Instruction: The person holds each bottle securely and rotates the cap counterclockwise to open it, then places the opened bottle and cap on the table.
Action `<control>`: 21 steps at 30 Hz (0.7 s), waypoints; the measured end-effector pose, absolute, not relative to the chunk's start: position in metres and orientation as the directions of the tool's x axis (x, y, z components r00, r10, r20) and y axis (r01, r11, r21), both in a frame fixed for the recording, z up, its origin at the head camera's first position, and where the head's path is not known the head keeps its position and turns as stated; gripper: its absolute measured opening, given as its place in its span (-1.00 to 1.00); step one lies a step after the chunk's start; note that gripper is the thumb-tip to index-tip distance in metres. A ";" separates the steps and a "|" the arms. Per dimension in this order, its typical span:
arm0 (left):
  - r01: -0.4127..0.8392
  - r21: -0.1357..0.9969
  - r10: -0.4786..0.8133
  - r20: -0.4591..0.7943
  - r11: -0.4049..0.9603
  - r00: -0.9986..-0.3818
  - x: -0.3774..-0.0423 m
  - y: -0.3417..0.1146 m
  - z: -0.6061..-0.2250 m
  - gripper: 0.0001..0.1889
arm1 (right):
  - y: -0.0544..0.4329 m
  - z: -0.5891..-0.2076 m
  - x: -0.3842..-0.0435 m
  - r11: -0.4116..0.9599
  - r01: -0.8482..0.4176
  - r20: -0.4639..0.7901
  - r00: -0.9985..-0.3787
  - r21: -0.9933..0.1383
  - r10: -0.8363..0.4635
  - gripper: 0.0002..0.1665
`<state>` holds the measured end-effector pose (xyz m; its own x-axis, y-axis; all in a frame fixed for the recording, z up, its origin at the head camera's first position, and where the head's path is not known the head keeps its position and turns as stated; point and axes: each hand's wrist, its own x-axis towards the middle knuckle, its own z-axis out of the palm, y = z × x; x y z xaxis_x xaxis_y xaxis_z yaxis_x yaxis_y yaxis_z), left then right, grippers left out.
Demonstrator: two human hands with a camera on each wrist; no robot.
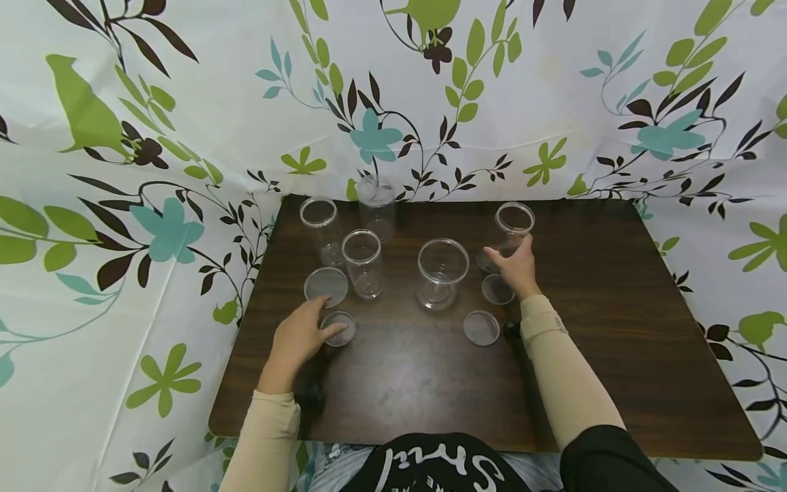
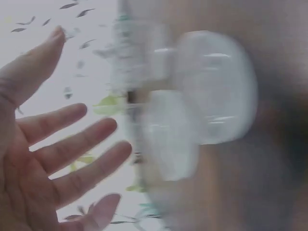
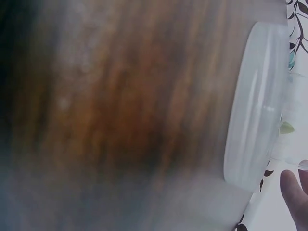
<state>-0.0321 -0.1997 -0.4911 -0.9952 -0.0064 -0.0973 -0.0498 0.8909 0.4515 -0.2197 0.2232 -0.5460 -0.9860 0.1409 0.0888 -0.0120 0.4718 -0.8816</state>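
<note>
My left hand [image 1: 300, 335] reaches over two round clear lids; its thumb is above the small lid [image 1: 339, 329] and its fingertips are near the larger lid [image 1: 326, 285]. In the left wrist view the fingers are spread and hold nothing. At the back right, my right hand [image 1: 518, 265] grips a clear jar [image 1: 514, 219] low on its side, the thumb across its front. Some of those fingers are hidden. The right wrist view shows only fingertips [image 3: 292, 197] at its edge, beside blurred clear plastic.
A wide clear jar [image 1: 443, 270] stands mid-table. Several slimmer jars, including one jar [image 1: 363, 263], stand at the back left. Two more small lids, a rear lid [image 1: 497, 290] and a front lid [image 1: 481, 328], lie near the right forearm. Patterned cloth [image 1: 430, 82] hangs behind the dark wooden table [image 1: 615, 307].
</note>
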 end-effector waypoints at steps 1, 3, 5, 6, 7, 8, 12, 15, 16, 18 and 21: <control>-0.048 0.487 -0.014 -0.075 0.872 -0.997 -0.035 -0.201 -0.482 -0.25 | 0.223 -0.546 -0.220 0.471 -0.012 0.090 -0.986 -0.882 0.141 -0.04; -0.029 0.546 -0.025 -0.014 0.837 -1.000 -0.043 -0.201 -0.463 -0.33 | 0.222 -0.545 -0.220 0.470 -0.012 0.090 -0.985 -0.883 0.144 -0.05; 0.003 0.580 -0.037 0.057 0.815 -0.998 -0.053 -0.200 -0.447 -0.40 | 0.220 -0.546 -0.220 0.471 -0.009 0.089 -0.985 -0.882 0.148 -0.06; 0.019 0.585 -0.041 0.090 0.811 -0.995 -0.058 -0.200 -0.440 -0.42 | 0.219 -0.547 -0.220 0.473 -0.006 0.087 -0.985 -0.881 0.149 -0.06; 0.037 0.588 -0.042 0.120 0.808 -0.992 -0.064 -0.198 -0.433 -0.44 | 0.220 -0.548 -0.220 0.476 -0.002 0.083 -0.985 -0.879 0.148 -0.06; 0.051 0.588 -0.042 0.143 0.807 -0.989 -0.069 -0.197 -0.427 -0.45 | 0.221 -0.549 -0.221 0.479 0.003 0.078 -0.986 -0.878 0.148 -0.06; 0.089 0.565 -0.023 0.189 0.821 -0.982 -0.092 -0.192 -0.407 -0.44 | 0.222 -0.555 -0.224 0.488 0.012 0.065 -0.988 -0.873 0.142 -0.03; 0.101 0.526 0.008 0.177 0.844 -0.984 -0.114 -0.189 -0.396 -0.39 | 0.223 -0.557 -0.226 0.487 0.013 0.066 -0.987 -0.873 0.144 -0.02; 0.102 0.510 0.017 0.168 0.854 -0.986 -0.122 -0.188 -0.393 -0.37 | 0.224 -0.557 -0.226 0.488 0.014 0.065 -0.987 -0.873 0.144 -0.02; 0.100 0.472 0.029 0.156 0.876 -0.987 -0.139 -0.186 -0.388 -0.32 | 0.224 -0.557 -0.226 0.488 0.014 0.065 -0.987 -0.873 0.144 -0.02; 0.085 0.427 0.033 0.128 0.900 -0.991 -0.163 -0.184 -0.381 -0.25 | 0.225 -0.555 -0.226 0.490 0.018 0.058 -0.989 -0.872 0.139 0.00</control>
